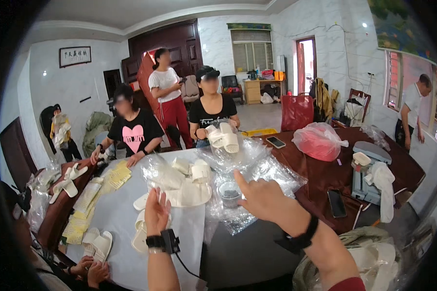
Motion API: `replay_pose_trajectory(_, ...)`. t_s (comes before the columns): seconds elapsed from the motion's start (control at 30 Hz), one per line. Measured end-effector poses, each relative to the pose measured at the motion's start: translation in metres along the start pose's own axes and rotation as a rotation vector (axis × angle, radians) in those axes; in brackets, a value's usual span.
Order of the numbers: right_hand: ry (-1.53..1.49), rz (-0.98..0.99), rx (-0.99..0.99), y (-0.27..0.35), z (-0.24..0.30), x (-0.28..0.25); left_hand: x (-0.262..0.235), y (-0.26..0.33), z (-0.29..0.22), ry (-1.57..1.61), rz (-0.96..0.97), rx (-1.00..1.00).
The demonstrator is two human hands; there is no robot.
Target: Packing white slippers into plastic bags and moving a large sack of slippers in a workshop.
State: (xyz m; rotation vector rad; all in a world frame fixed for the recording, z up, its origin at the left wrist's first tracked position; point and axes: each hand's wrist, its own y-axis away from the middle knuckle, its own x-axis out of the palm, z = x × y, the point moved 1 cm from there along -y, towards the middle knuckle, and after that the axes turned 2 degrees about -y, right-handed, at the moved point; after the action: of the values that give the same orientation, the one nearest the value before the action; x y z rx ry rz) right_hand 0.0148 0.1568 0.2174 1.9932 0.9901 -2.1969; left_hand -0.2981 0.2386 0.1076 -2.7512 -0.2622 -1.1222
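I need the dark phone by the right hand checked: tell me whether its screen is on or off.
Off. The dark phone lies flat on the brown table, its face plain black, no glow.

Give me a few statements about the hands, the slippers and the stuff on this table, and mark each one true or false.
1. The person's left hand rests at the heap of cream foam slippers in clear plastic bags. True.
2. The right hand grips a black phone. False: it holds nothing, fingers spread, index finger raised above the crinkled clear plastic sheeting.
3. A red plastic bag, knotted at the top, sits on the dark brown table. True.
4. Both wrists are bare. False: each wears a black band, the left with a small black device and cable.
5. A black phone lies flat on the dark table. True.
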Motion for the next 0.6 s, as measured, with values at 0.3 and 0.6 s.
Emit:
replay_pose_trajectory(0.3,-0.086,0.056,-0.078,-0.032,0.011,0.013,0.032,0.066,0.009,0.051,0.246,-0.063)
replay_pose_trajectory(0.6,-0.376,-0.118,-0.208,0.065,0.071,0.062,0.084,0.101,0.032,-0.100,0.141,0.086)
